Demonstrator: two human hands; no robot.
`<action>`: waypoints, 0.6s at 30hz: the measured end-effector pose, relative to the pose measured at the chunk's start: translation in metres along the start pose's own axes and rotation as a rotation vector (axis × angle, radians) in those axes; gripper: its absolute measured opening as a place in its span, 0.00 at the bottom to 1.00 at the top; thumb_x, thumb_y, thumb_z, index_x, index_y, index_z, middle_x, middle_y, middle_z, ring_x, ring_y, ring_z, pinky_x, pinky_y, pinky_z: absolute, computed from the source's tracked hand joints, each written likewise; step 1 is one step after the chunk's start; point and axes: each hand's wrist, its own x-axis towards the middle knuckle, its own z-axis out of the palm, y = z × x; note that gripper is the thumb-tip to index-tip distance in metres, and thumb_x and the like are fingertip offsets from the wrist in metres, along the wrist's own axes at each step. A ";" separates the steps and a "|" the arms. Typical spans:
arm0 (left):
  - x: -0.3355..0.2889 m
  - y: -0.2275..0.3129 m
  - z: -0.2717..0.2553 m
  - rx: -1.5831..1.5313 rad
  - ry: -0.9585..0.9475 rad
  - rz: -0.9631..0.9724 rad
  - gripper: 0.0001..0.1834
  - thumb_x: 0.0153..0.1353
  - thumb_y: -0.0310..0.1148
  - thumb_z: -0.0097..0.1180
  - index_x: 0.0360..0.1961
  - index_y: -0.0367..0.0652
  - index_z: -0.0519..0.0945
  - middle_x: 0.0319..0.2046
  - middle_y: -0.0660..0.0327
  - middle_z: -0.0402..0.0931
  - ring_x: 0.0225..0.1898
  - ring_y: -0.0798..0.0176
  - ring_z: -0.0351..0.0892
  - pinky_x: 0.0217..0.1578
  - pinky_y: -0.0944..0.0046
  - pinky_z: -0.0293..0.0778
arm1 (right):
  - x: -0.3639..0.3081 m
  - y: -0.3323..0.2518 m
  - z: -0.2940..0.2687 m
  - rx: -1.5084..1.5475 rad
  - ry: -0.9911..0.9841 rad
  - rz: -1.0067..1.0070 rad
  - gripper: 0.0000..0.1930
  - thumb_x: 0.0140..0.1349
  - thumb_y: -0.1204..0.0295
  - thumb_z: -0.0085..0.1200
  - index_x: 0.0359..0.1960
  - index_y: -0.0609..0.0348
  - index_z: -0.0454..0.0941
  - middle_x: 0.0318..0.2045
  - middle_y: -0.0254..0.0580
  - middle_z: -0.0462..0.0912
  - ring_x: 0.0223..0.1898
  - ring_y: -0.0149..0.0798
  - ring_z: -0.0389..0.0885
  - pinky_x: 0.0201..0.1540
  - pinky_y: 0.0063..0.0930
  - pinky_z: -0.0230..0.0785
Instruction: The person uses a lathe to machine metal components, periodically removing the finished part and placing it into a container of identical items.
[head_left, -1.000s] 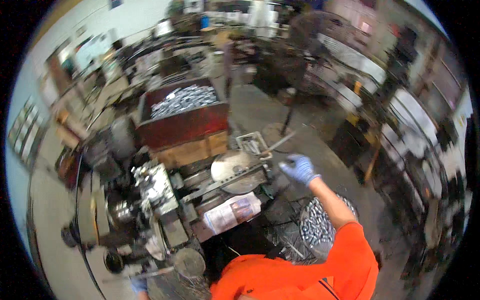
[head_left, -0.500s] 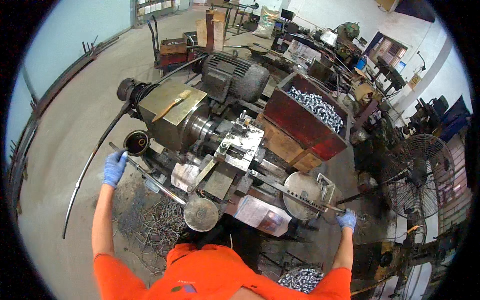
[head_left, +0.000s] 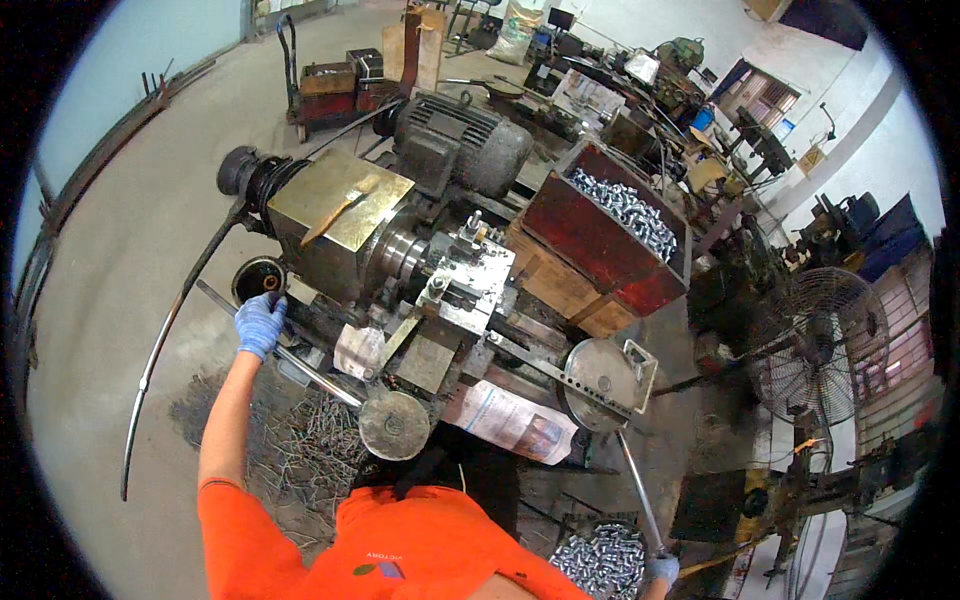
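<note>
My left hand [head_left: 260,326], in a blue knitted glove, is closed at the near rim of a round dark cup [head_left: 243,272] with a ring inside it. A long metal bar [head_left: 318,378] runs beneath this hand; whether the fingers grip the bar or something small is hidden. Low on the right, my gloved right hand [head_left: 662,570] is wrapped round the end of a shiny metal lever [head_left: 638,485], which slants down from a round plate [head_left: 603,378]. Between the hands stands a lathe-like machine with a bright chuck [head_left: 402,254] and a tool carriage [head_left: 470,285].
A red bin [head_left: 590,235] of small metal parts stands behind the carriage. More parts fill a basket [head_left: 600,560] beside my right hand. A brush [head_left: 340,212] lies on the headstock. Metal shavings [head_left: 310,440] cover the floor. A caged fan [head_left: 815,345] stands at right.
My left hand has moved right along the bar to the cup. My right hand has come down and toward me, swinging the lever from nearly level to steeply slanted.
</note>
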 end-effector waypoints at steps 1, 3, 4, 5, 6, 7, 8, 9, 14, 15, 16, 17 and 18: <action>0.001 0.000 -0.001 -0.013 -0.002 -0.029 0.15 0.54 0.45 0.52 0.33 0.46 0.81 0.29 0.53 0.78 0.34 0.49 0.77 0.35 0.54 0.72 | -0.004 0.015 0.005 0.062 -0.030 -0.099 0.23 0.46 0.53 0.58 0.29 0.66 0.79 0.28 0.58 0.80 0.36 0.55 0.79 0.39 0.43 0.71; 0.002 0.000 -0.002 0.012 0.009 -0.050 0.15 0.54 0.45 0.52 0.33 0.46 0.81 0.29 0.53 0.78 0.34 0.49 0.77 0.35 0.54 0.72 | -0.011 0.018 0.020 0.086 0.072 -0.031 0.24 0.48 0.52 0.54 0.24 0.67 0.78 0.27 0.61 0.79 0.36 0.58 0.78 0.40 0.45 0.70; 0.003 0.000 -0.001 0.031 0.025 -0.069 0.15 0.54 0.45 0.52 0.33 0.46 0.81 0.30 0.53 0.78 0.34 0.49 0.77 0.35 0.54 0.72 | -0.015 0.017 0.024 0.061 0.020 0.014 0.24 0.49 0.52 0.52 0.24 0.67 0.78 0.28 0.62 0.79 0.36 0.59 0.78 0.40 0.46 0.70; 0.003 0.000 -0.002 0.011 0.033 -0.061 0.15 0.54 0.45 0.52 0.33 0.46 0.81 0.29 0.52 0.78 0.34 0.49 0.77 0.35 0.54 0.72 | -0.019 0.016 0.025 0.043 -0.021 -0.030 0.25 0.50 0.52 0.50 0.29 0.68 0.78 0.31 0.63 0.78 0.38 0.59 0.77 0.42 0.45 0.70; 0.003 0.000 -0.001 -0.003 0.053 -0.055 0.15 0.54 0.45 0.52 0.33 0.45 0.81 0.29 0.52 0.78 0.34 0.49 0.77 0.35 0.54 0.72 | -0.024 0.014 0.024 0.048 -0.022 -0.039 0.25 0.50 0.52 0.49 0.30 0.68 0.78 0.32 0.63 0.78 0.39 0.59 0.77 0.42 0.45 0.70; 0.003 0.000 -0.001 -0.017 0.073 -0.049 0.15 0.54 0.45 0.52 0.33 0.45 0.81 0.29 0.52 0.78 0.34 0.49 0.77 0.35 0.54 0.72 | -0.029 0.013 0.022 0.053 -0.024 -0.047 0.25 0.51 0.52 0.49 0.30 0.68 0.78 0.33 0.64 0.78 0.40 0.58 0.77 0.43 0.45 0.70; 0.002 0.000 -0.001 -0.031 0.093 -0.043 0.16 0.54 0.45 0.52 0.33 0.45 0.81 0.29 0.52 0.78 0.34 0.49 0.77 0.35 0.53 0.71 | -0.034 0.013 0.019 0.057 -0.026 -0.055 0.25 0.51 0.52 0.48 0.31 0.68 0.77 0.33 0.64 0.78 0.40 0.58 0.77 0.43 0.44 0.70; 0.002 0.000 -0.002 -0.006 0.081 -0.049 0.16 0.54 0.45 0.52 0.32 0.44 0.81 0.29 0.52 0.78 0.34 0.48 0.77 0.35 0.53 0.71 | -0.039 0.010 0.016 0.047 -0.010 -0.017 0.25 0.51 0.53 0.48 0.31 0.68 0.78 0.34 0.64 0.78 0.41 0.58 0.77 0.44 0.43 0.69; 0.001 0.003 -0.005 -0.030 0.092 -0.035 0.15 0.55 0.45 0.51 0.32 0.45 0.81 0.28 0.51 0.78 0.33 0.47 0.77 0.34 0.53 0.71 | -0.049 0.006 0.010 -0.025 -0.039 0.024 0.23 0.52 0.55 0.47 0.31 0.67 0.78 0.35 0.61 0.79 0.42 0.57 0.76 0.45 0.42 0.69; 0.001 0.003 -0.005 -0.037 0.097 -0.036 0.15 0.55 0.45 0.51 0.32 0.45 0.81 0.28 0.51 0.78 0.32 0.47 0.77 0.34 0.52 0.72 | -0.049 0.006 0.012 -0.015 -0.005 0.009 0.23 0.52 0.55 0.47 0.31 0.67 0.78 0.35 0.61 0.79 0.42 0.57 0.77 0.45 0.42 0.70; 0.001 0.004 -0.006 -0.039 0.086 -0.037 0.15 0.55 0.45 0.51 0.32 0.45 0.81 0.28 0.51 0.78 0.32 0.47 0.77 0.34 0.52 0.72 | -0.049 0.006 0.014 -0.005 0.029 -0.007 0.23 0.52 0.55 0.47 0.30 0.67 0.78 0.34 0.60 0.79 0.41 0.57 0.77 0.45 0.42 0.70; 0.002 0.005 -0.007 -0.040 0.077 -0.043 0.15 0.55 0.45 0.51 0.32 0.45 0.81 0.28 0.51 0.78 0.32 0.47 0.77 0.34 0.52 0.72 | -0.049 0.008 0.015 -0.004 0.016 -0.022 0.22 0.52 0.55 0.47 0.29 0.67 0.78 0.33 0.60 0.79 0.40 0.57 0.77 0.44 0.42 0.70; 0.002 0.005 -0.007 -0.037 0.070 -0.053 0.15 0.55 0.45 0.51 0.32 0.45 0.81 0.28 0.51 0.78 0.32 0.47 0.77 0.34 0.52 0.72 | -0.049 0.009 0.017 -0.001 0.004 -0.039 0.22 0.52 0.56 0.47 0.28 0.68 0.79 0.32 0.60 0.79 0.39 0.57 0.78 0.43 0.42 0.71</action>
